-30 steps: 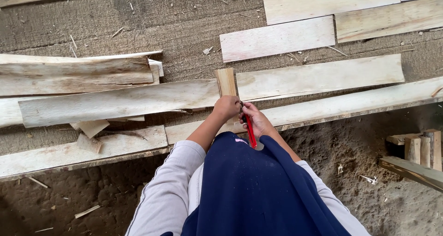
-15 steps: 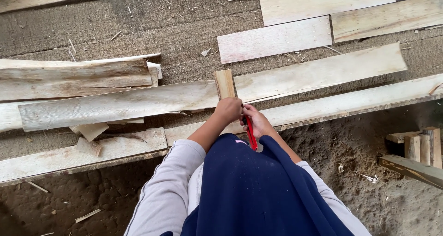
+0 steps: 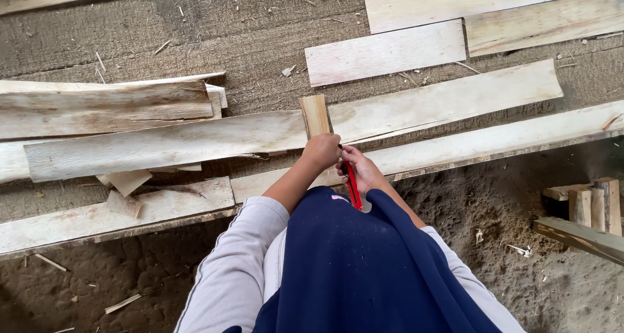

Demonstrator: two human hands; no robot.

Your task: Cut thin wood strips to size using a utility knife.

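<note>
Left hand (image 3: 322,152) closed around a short wooden stick (image 3: 315,115), held upright over the long plank (image 3: 195,141). Right hand (image 3: 361,170) grips a red tool (image 3: 352,186), possibly a knife, just right of the stick.

Red tool (image 3: 352,186), pale tan wood strip (image 3: 315,114), navy apron (image 3: 364,268)

The person's left hand (image 3: 322,152) grips the lower end of a short wooden slat (image 3: 315,115), held upright over a long pale plank (image 3: 195,141). The right hand (image 3: 361,169), just beside it, holds a red-handled tool (image 3: 352,186). Offcut blocks (image 3: 591,203) sit on sandy ground (image 3: 494,196) at right.
</note>
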